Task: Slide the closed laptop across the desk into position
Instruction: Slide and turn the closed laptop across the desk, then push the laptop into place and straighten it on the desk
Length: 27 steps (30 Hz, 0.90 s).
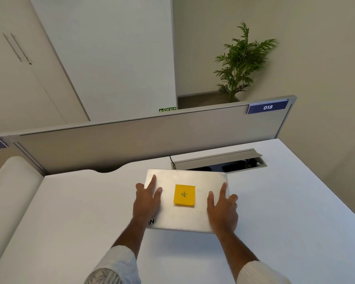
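Note:
A closed silver laptop (184, 216) lies flat on the white desk (70, 212), with a yellow sticky note (184, 195) stuck to the middle of its lid. My left hand (147, 198) rests on the lid's left side, fingers spread and thumb over the left edge. On the lid's right side my right hand (222, 210) lies the same way, its outer fingers wrapping the right edge. The laptop's far edge lies close to the open cable hatch (219, 160).
The cable hatch in the desk has its grey flap raised, and a dark cable runs out at its left end. A grey partition (131, 138) labelled 018 bounds the desk's far side. A potted plant (240, 62) stands beyond it. White desk surface extends left and right.

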### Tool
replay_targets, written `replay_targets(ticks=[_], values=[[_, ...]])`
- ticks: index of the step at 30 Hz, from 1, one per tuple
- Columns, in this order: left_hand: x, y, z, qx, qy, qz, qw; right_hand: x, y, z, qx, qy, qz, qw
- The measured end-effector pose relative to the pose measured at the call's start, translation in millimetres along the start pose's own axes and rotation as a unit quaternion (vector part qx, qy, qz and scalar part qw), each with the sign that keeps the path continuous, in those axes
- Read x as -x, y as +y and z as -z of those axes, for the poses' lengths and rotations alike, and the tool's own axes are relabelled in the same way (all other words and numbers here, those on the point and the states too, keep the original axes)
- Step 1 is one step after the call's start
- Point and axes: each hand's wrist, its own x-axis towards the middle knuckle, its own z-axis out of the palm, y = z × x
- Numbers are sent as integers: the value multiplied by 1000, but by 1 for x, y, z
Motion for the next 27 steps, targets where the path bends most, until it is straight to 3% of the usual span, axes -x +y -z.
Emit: replay_targets(ticks=[16, 27], values=[[26, -97, -4, -18, -61, 7, 998, 89, -6, -61, 57, -46, -36, 997], [35, -122, -23, -37, -81, 9, 996, 116, 8, -83, 71, -59, -51, 994]])
